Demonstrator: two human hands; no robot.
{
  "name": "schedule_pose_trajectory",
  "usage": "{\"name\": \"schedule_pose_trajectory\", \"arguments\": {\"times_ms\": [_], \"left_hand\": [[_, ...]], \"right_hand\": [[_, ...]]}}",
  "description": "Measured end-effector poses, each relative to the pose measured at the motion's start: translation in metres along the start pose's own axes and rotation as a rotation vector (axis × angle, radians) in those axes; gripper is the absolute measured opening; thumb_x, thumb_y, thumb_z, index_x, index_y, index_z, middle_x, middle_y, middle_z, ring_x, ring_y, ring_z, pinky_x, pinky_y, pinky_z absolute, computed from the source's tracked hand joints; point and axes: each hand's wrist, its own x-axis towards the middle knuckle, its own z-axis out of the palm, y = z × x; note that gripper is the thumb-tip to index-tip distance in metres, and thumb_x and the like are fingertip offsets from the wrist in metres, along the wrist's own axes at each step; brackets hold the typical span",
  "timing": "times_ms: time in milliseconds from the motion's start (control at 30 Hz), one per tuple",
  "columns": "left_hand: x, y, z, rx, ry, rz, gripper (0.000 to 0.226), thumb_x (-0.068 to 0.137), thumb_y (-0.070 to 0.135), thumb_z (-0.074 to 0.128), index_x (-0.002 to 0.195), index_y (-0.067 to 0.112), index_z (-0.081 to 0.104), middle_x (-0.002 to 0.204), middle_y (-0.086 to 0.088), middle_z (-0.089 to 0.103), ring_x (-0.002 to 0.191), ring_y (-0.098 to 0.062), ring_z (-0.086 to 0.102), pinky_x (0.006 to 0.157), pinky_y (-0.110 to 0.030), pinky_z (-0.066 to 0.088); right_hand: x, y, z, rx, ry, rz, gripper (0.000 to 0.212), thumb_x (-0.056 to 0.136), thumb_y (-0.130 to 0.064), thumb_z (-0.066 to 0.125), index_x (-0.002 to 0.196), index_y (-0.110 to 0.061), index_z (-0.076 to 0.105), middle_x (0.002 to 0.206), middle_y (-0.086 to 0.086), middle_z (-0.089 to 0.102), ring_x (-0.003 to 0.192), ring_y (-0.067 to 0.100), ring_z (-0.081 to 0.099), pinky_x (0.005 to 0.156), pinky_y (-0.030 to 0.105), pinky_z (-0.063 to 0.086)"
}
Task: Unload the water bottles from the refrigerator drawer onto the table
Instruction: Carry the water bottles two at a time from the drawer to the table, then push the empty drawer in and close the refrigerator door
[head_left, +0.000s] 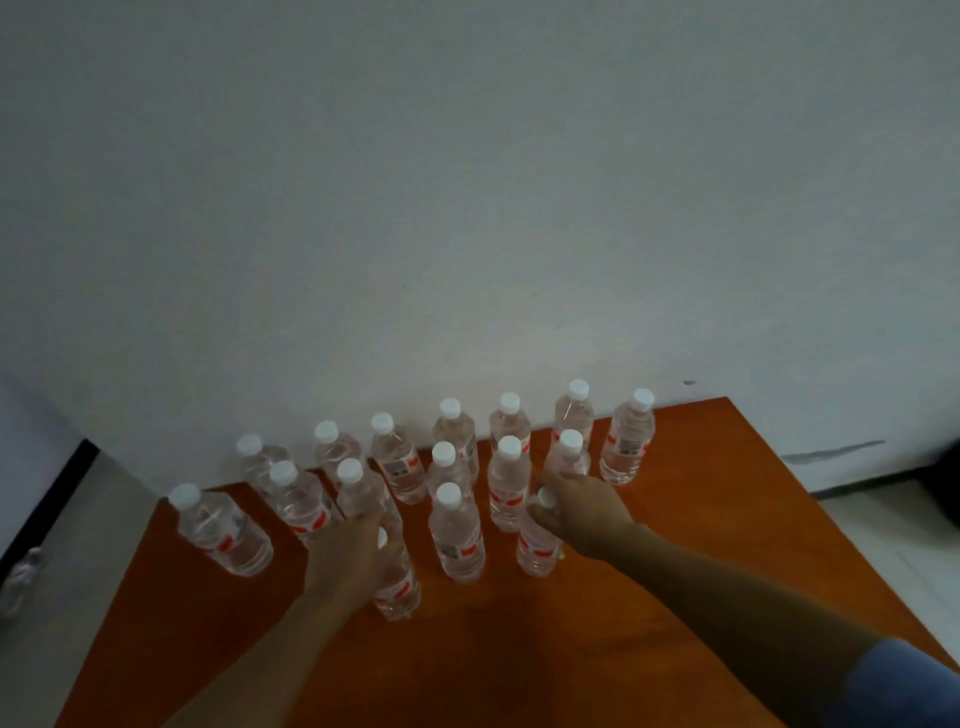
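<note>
From the head camera, looking down: well over a dozen clear plastic water bottles with white screw caps and red-banded labels stand in loose rows on the orange-brown wooden worktop, the rear row close against the pale grey-white wall. The refrigerator drawer is not in view.

The person's bare left grip is clenched over the top of the nearest bottle, with the cap mostly hidden under the fingers. The right grip, on an arm with a blue sleeve, is curled round the neck of another front bottle, just below its white cap. Both bottles have their bases down at the worktop. I can't tell whether their weight is fully set on it.

They look full, so I'd judge each has real heft for its size. The walls are thin and will dent under a squeeze, and a bottle out of a fridge may be slick. The neck and shoulder under the cap are the stiffest part and the safest place to hold, which is where both grips are.

Every bottle stands upright with its long axis vertical, cap up and base down. The outward fan of the rows looks like the wide lens rather than a real lean. They are tall and narrow and stand close together, so a knock to one could topple its neighbours.
</note>
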Motion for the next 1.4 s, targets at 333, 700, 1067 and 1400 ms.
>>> {"name": "schedule_pose_trajectory", "arguments": {"times_ms": [333, 700, 1067, 1400], "left_hand": [[0.018, 0.014, -0.011, 0.126, 0.086, 0.141, 0.019, 0.094, 0.038, 0.055, 0.092, 0.020, 0.058, 0.085, 0.003, 0.062, 0.064, -0.007, 0.054, 0.055, -0.019, 0.038], [-0.054, 0.277, -0.012, 0.075, 0.045, 0.565, 0.017, 0.093, 0.036, 0.049, 0.088, 0.020, 0.055, 0.076, 0.000, 0.062, 0.063, -0.016, 0.058, 0.055, -0.026, 0.045], [-0.301, 0.607, 0.067, 0.054, -0.217, 1.156, 0.023, 0.091, 0.038, 0.047, 0.096, 0.017, 0.055, 0.089, -0.004, 0.064, 0.076, -0.022, 0.058, 0.064, -0.031, 0.043], [-0.488, 0.850, 0.131, 0.053, -0.281, 1.590, 0.026, 0.094, 0.040, 0.045, 0.104, 0.018, 0.054, 0.100, -0.006, 0.065, 0.088, -0.026, 0.061, 0.065, -0.031, 0.038]], "right_hand": [[-0.021, 0.003, -0.003, 0.015, -0.012, 0.071, 0.051, 0.094, -0.041, 0.056, 0.140, -0.026, 0.040, 0.134, 0.003, 0.059, 0.107, 0.020, 0.065, 0.083, 0.033, 0.055], [-0.282, 0.154, -0.078, -0.079, 0.087, 0.476, 0.039, 0.096, -0.043, 0.050, 0.128, -0.021, 0.055, 0.118, 0.002, 0.062, 0.102, 0.022, 0.060, 0.083, 0.035, 0.051], [-0.683, 0.284, -0.122, -0.059, 0.254, 1.116, 0.039, 0.093, -0.047, 0.051, 0.126, -0.026, 0.057, 0.121, 0.000, 0.064, 0.108, 0.024, 0.059, 0.083, 0.033, 0.047], [-0.918, 0.371, -0.126, 0.001, 0.334, 1.528, 0.036, 0.092, -0.044, 0.053, 0.121, -0.022, 0.058, 0.118, 0.003, 0.065, 0.103, 0.024, 0.062, 0.081, 0.035, 0.048]]}}
